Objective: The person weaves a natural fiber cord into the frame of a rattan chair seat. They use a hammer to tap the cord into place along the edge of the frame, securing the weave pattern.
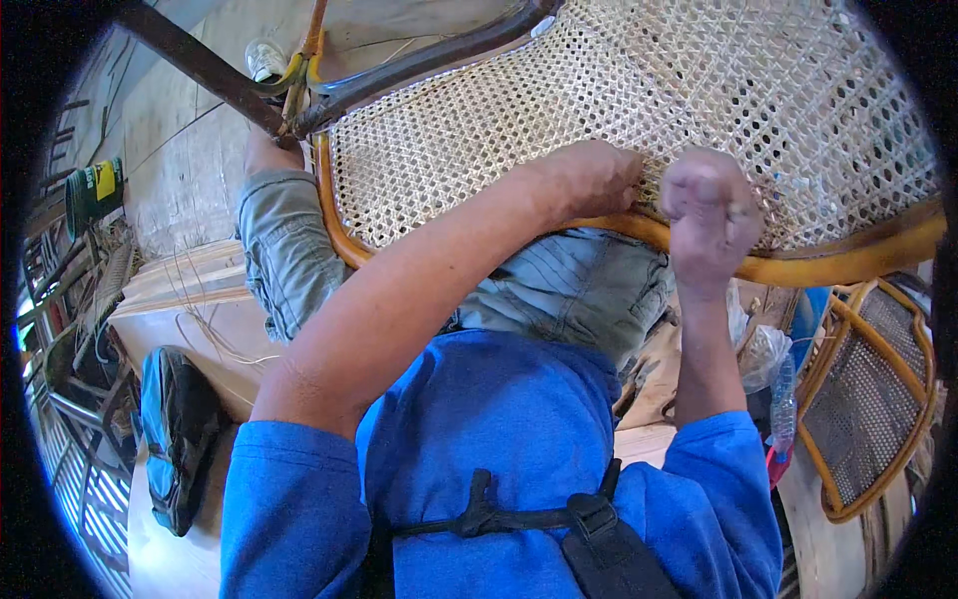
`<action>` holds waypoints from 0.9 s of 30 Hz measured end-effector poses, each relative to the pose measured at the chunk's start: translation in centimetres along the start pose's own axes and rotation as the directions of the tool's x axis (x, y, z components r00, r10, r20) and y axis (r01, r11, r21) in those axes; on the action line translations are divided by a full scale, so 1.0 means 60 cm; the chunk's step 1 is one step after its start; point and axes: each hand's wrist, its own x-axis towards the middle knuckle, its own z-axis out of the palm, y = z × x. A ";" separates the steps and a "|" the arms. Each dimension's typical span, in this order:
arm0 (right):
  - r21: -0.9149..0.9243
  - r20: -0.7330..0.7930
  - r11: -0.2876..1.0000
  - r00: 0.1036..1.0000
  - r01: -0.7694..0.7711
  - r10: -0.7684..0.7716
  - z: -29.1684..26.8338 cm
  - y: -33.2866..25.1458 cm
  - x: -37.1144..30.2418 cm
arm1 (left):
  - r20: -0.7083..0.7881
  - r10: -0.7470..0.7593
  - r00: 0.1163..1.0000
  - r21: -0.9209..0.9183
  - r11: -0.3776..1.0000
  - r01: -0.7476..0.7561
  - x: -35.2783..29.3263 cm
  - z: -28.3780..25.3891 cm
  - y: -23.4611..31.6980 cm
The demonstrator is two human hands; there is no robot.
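Observation:
A large woven cane panel (479, 150), pale and full of small holes, lies across my lap inside a honey-brown rattan frame (838, 268). My left hand (596, 178) rests at the near edge of the weave, beside the frame, its fingers curled and partly hidden. Just to its right my right hand (711, 205) is closed in a fist above the frame's edge. What either hand grips, if anything, cannot be made out. A dark pole (205, 70) of the same furniture piece meets the frame at the upper left.
A smaller rattan-framed mesh panel (863, 389) stands at the right, near a clear plastic bottle (783, 399) and a plastic bag (763, 357). At left lie a blue-and-black bag (175, 439), thin loose strands (205, 319) and a green container (95, 197).

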 end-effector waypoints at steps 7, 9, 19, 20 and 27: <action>0.095 0.250 0.922 0.906 -0.375 0.343 -0.020 -0.008 0.059 | -0.318 -0.068 0.946 0.135 0.984 0.116 -0.130 0.009 0.096; 0.124 0.271 0.895 0.882 -0.428 0.385 -0.009 -0.009 0.065 | -0.285 0.051 0.957 0.268 0.963 0.028 -0.147 0.026 0.088; -0.141 0.290 0.959 0.915 -0.247 0.279 0.018 -0.009 0.052 | -0.315 0.192 0.929 0.295 0.951 -0.097 -0.148 0.038 0.067; -0.163 0.275 0.952 0.915 -0.257 0.294 0.011 -0.001 0.057 | -0.305 0.189 0.933 0.282 0.954 -0.101 -0.148 0.039 0.069; -0.113 0.360 0.937 0.865 -0.331 0.349 -0.003 0.008 0.060 | -0.336 0.172 0.926 0.255 0.963 -0.087 -0.153 0.036 0.061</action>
